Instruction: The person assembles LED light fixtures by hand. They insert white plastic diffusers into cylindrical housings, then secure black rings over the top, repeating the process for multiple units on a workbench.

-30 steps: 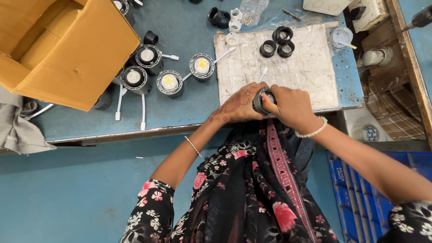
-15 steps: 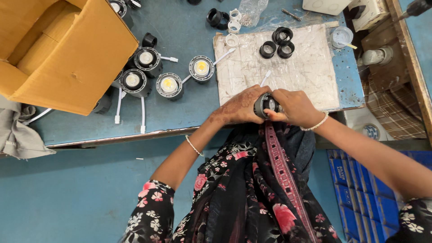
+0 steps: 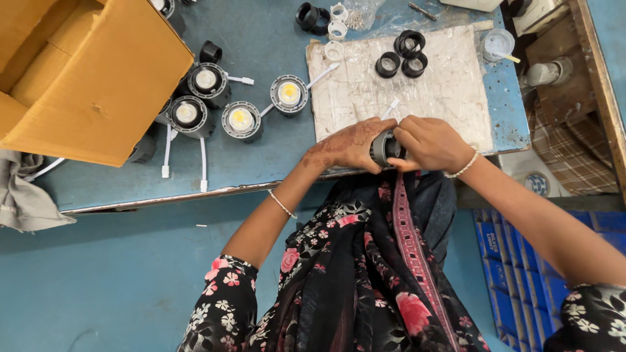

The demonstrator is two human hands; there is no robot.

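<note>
Both my hands meet at the near edge of the white work board (image 3: 443, 78). Between them is a round black lamp housing (image 3: 383, 147), turned on its side. My left hand (image 3: 345, 145) wraps its left end and my right hand (image 3: 432, 143) covers its right end. A white wire (image 3: 390, 108) runs from the housing up onto the board. Most of the housing is hidden by my fingers.
Several finished round lamps with white wires (image 3: 241, 120) lie on the blue table (image 3: 261, 39), left of the board. Three black rings (image 3: 403, 53) sit on the board's far part. A big cardboard box (image 3: 78, 72) fills the left. A small clear cup (image 3: 497, 44) stands far right.
My hands have stayed on the housing at the board's near edge. The right hand's grip has shifted slightly over the housing's end.
</note>
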